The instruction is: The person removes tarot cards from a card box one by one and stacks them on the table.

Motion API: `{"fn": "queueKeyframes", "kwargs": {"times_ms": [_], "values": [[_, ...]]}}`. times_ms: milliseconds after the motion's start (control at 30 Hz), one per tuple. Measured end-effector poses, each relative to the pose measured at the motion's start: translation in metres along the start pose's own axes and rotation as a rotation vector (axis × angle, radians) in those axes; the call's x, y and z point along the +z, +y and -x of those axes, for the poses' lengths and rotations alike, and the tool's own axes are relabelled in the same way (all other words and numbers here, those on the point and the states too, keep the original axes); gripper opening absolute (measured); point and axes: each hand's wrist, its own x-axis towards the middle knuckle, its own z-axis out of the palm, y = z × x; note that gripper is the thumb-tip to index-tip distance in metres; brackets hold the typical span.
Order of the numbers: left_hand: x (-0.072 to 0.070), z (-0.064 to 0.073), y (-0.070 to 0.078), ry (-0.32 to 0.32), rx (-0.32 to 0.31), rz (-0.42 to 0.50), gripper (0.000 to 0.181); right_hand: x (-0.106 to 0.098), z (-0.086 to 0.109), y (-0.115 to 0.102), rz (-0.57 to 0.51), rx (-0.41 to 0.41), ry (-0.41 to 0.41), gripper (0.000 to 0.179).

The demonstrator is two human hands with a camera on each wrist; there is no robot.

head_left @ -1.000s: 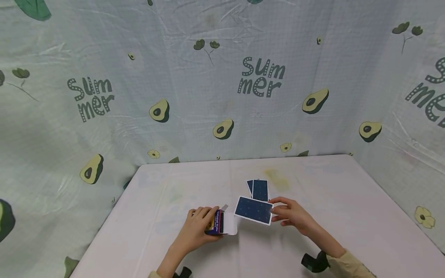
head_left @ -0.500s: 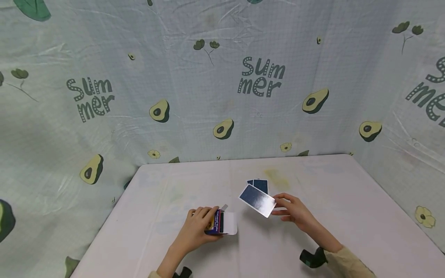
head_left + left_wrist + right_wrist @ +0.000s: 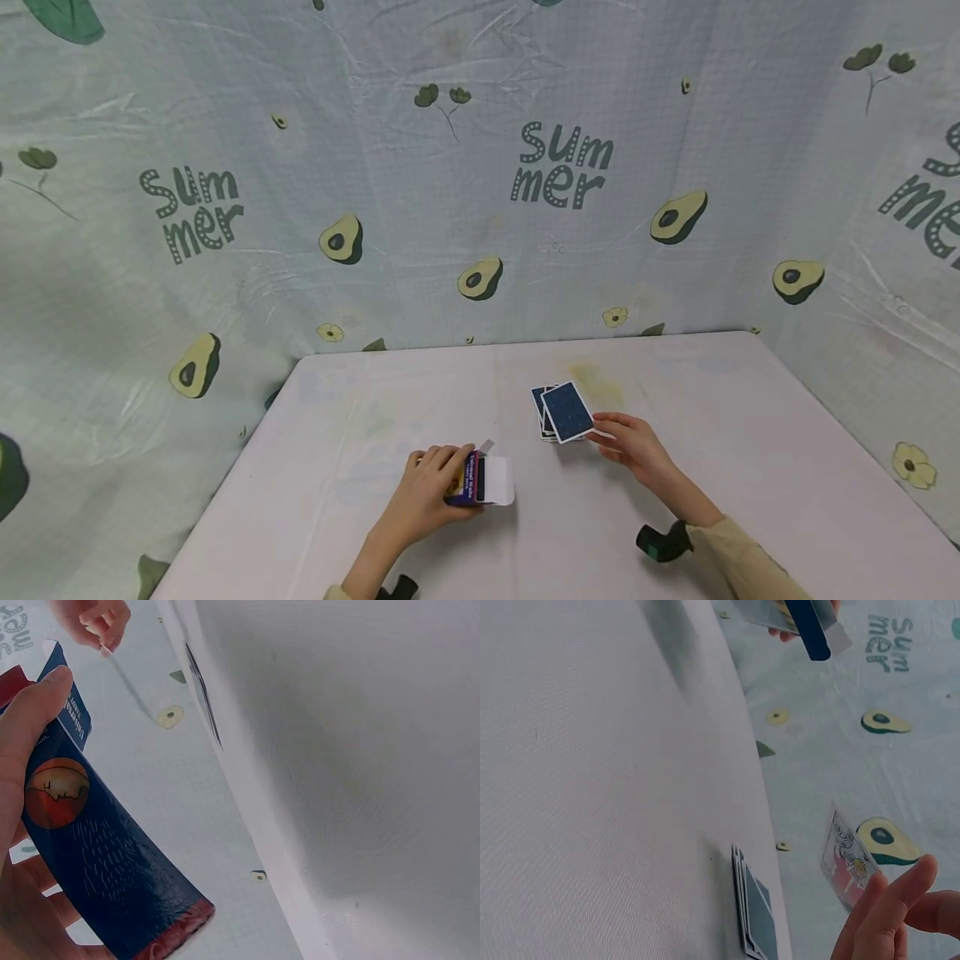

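My left hand (image 3: 422, 492) grips a dark blue card box (image 3: 112, 855) above the table, thumb on one face and fingers round the other side. Its white flap (image 3: 497, 481) hangs out at the right, and a sleeping face is printed on one panel. Farther right, my right hand (image 3: 636, 448) pinches one card (image 3: 567, 412) by its corner. In the head view its dark blue back shows; the right wrist view shows a drawn picture on its other face. Under it, partly covered, lies a small loose stack of cards (image 3: 760, 915) on the table.
A pale cloth covers the table (image 3: 360, 433), with a yellowish stain beyond the cards. Behind and at the sides hangs a curtain (image 3: 405, 200) printed with avocados and "summer". A black wrist camera (image 3: 663, 543) sits below the right forearm.
The right hand has carried the card away from the box, up and over the stack, turning it from lengthwise to more upright. The left hand and box have stayed nearly still.
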Motion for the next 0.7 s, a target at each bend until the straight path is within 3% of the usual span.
{"fn": "queueKeyframes", "kwargs": {"times_ms": [700], "values": [[0.003, 0.001, -0.002, 0.027, 0.014, -0.001, 0.081, 0.006, -0.025, 0.001, -0.062, 0.052, -0.015, 0.052]]}}
